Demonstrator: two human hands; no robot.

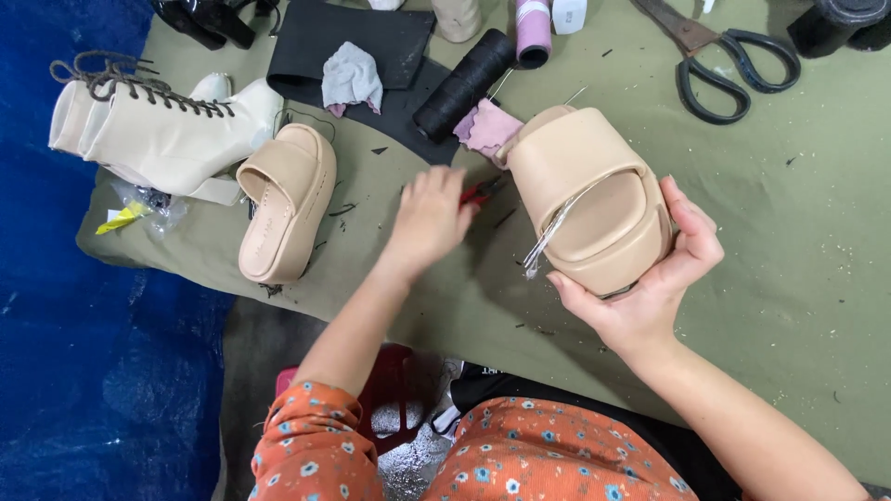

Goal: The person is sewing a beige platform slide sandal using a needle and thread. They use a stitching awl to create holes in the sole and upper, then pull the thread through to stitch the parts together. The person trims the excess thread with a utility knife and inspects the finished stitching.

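My right hand (654, 278) cups a beige platform sandal (587, 195) from below, tilted with its strap up; pale threads (549, 237) trail across the strap and hang off its near side. My left hand (429, 218) lies on the olive cloth (789, 241), fingers curled over a small red-handled tool (481, 191) whose tip pokes out toward the sandal. It is blurred, so the grip is unclear. A matching beige sandal (283, 204) rests on the cloth to the left.
A cream lace-up boot (158, 125) lies far left. Black thread spool (464, 83), pink cloth scrap (487, 128), grey rag (353, 79) on a black sheet (371, 42), and large scissors (719, 56) lie at the back. Blue tarp (83, 325) covers the left.
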